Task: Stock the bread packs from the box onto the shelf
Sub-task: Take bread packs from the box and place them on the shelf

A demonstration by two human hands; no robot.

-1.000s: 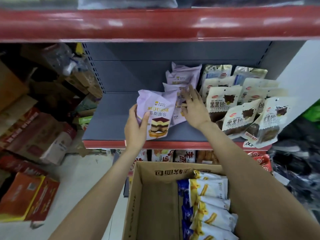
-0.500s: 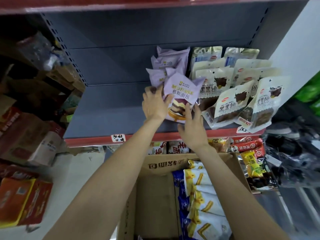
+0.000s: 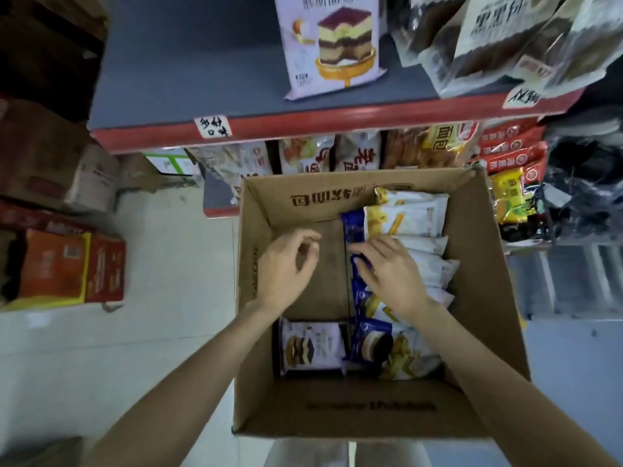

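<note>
Head view, looking down into the cardboard box [image 3: 485, 298], which stood open on the floor below the red-edged shelf [image 3: 188, 75]. Both hands were inside the box. The right hand [image 3: 391, 274] lay on the row of white-and-yellow bread packs [image 3: 418, 261] stacked along the box's right wall, its fingers [image 3: 360, 249] reaching over the blue end of one pack; whether they had closed on it could not be told. The left hand [image 3: 286, 267] hovered over the bare floor of the box, left of that row, fingers loosely curled and holding nothing. A lilac pack [image 3: 312, 347] lay flat at the box's near end, just beside the row. On the shelf above the box, a lilac cake-print pack [image 3: 333, 45] stood upright, with dark-and-white packs [image 3: 488, 38] leaning to its right; the shelf to its left was bare grey board.

The step in hand appeared to be the pick: selecting the next pack from the box. The next move would call for a firm grip on one pack's end, lifting it free of its neighbours, then raising it to the shelf beside the upright lilac pack. Many packs remained in the box, so the task seemed far from finished.
</note>
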